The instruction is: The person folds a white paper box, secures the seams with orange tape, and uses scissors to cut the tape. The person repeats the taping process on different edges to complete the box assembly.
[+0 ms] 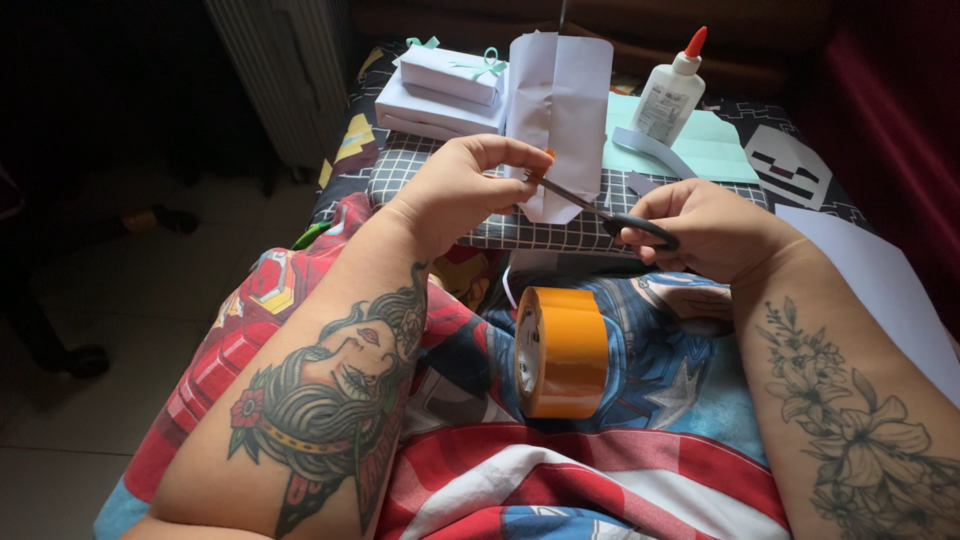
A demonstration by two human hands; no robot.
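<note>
Orange tape, small strip [549, 153], pinched betw. thumb + forefinger of left hand [462, 190], held up just in front of the folded white paper packet [556, 110]. Fingers narrow, tips closed on the strip so it stays taut for the blades.

Right hand [708, 228] has fingers curled through the black handles of the scissors [598, 207]; blades slightly parted, tips reaching to the strip at the left fingertips. Grip firm, scissors angled up toward the packet.

Landmark = big orange tape roll [562, 351], standing on edge on the lap, on a bright printed blanket [560, 470]. Both hands work just beyond the roll, above a checked cushion [500, 225] that props the packet upright, prob. as a work surface. Beyond the roll + to its left: two wrapped boxes w/ pale green ribbon [445, 88], stacked. Beyond + to its right: glue bottle w/ red tip [670, 92] on a pale green sheet [715, 145]. Loose white sheet [880, 290] to the roll's right, under the right forearm.

Roll kept close in the lap, prob. within easy reach.
</note>
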